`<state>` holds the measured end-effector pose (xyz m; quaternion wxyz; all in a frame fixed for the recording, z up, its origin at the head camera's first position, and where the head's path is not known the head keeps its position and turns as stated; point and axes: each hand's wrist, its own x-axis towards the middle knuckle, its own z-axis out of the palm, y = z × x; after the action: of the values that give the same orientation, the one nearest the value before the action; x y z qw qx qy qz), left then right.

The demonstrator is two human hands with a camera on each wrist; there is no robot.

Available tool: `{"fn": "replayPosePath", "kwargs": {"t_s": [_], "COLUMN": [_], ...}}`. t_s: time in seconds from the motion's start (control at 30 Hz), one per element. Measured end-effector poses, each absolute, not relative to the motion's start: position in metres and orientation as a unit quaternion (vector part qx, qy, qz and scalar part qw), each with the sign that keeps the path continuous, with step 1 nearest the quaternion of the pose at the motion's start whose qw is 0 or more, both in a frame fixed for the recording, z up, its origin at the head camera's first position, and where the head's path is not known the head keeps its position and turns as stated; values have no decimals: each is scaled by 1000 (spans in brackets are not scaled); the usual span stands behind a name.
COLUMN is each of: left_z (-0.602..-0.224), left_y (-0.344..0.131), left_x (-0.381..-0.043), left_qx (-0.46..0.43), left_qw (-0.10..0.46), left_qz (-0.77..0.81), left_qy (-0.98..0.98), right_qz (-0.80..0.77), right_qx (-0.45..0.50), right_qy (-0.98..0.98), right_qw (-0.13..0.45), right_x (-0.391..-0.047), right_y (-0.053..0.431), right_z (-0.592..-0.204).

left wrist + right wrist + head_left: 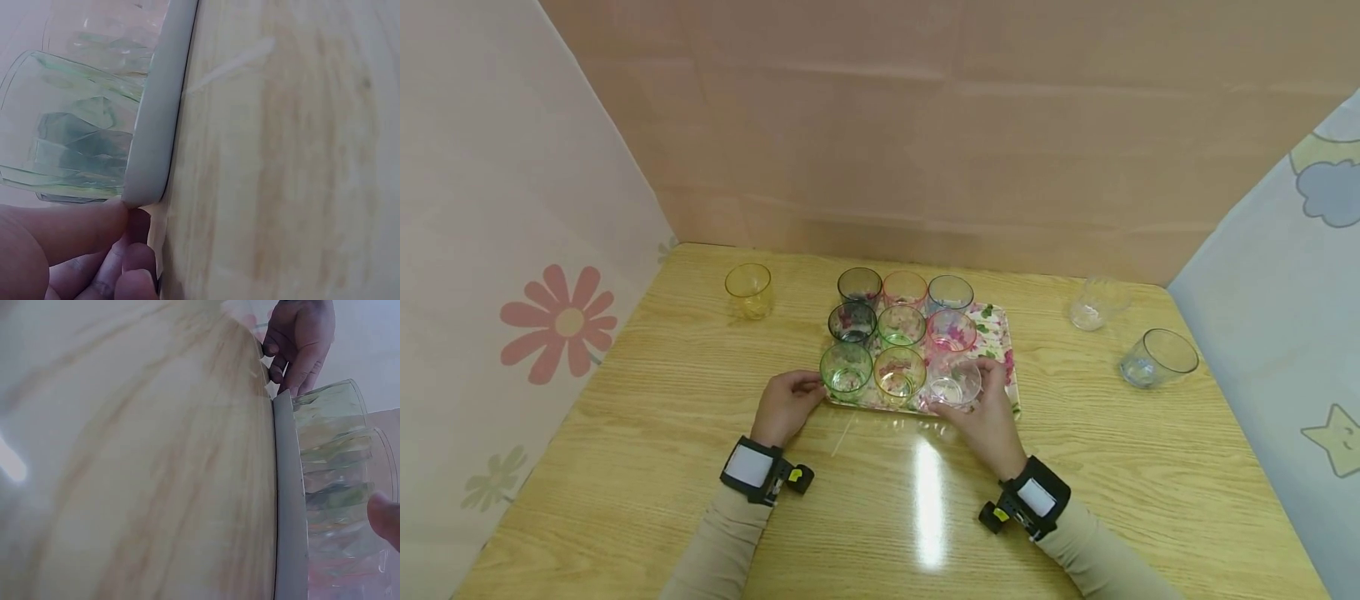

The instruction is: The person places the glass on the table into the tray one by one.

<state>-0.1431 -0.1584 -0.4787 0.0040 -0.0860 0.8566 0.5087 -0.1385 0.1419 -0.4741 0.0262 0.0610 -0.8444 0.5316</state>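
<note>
A flowered tray [997, 337] bears several coloured glasses set in rows. My left hand [784, 408] is at the tray's front left corner. In the left wrist view its thumb [87, 228] lies against the tray's rim [156, 119], with the other fingers curled below. Beside it stands a green glass [846, 371]. At the front right of the rows, my right hand [988, 421] holds a clear glass [953, 385] between thumb and fingers, next to a yellow glass [900, 372] and behind it a pink glass [952, 331]. The right wrist view shows only the thumb [384, 515] near the glasses.
Off the tray, an amber glass [749, 291] stands at the back left of the wooden table [865, 508]. To the right are a clear glass [1093, 305] and a grey-rimmed glass [1156, 359]. Fabric walls enclose the back and sides.
</note>
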Motion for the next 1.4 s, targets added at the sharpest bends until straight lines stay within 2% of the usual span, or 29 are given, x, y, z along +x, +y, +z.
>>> {"fn": "replayPosePath", "kwargs": {"t_s": [0.4,0.5,0.67,0.77,0.87,1.03,1.13,1.23,1.4], "left_z": [-479,-479,-478,-478,-478,-478,-477,-477,-477], "left_y": [-159,-159,-161,-161,-162,-162,-162,-162,-161], "left_x": [-143,-143,-143,-143,-144,-143,-143,-143,-144], "left_qx": [-76,-78,-77,-74,-75,-81,-82,-82,-83], "left_qw": [19,20,19,18,19,23,26,28,26], "left_qz": [511,511,512,512,511,509,508,509,511], "left_qy": [856,856,855,856,856,857,857,856,855], "right_qz": [544,551,517,468,409,298,253,230,227], "right_qx": [39,48,70,55,44,52,59,64,59], "right_qy": [-837,-830,-839,-865,-902,-953,-963,-965,-964], "right_qw": [41,70,154,171,133,-10,-75,-110,-124], "right_x": [-133,-134,-139,-145,-149,-152,-151,-149,-148], "right_y": [148,155,175,191,207,228,234,236,236], "right_z": [-467,-459,-445,-436,-429,-427,-429,-433,-440]}}
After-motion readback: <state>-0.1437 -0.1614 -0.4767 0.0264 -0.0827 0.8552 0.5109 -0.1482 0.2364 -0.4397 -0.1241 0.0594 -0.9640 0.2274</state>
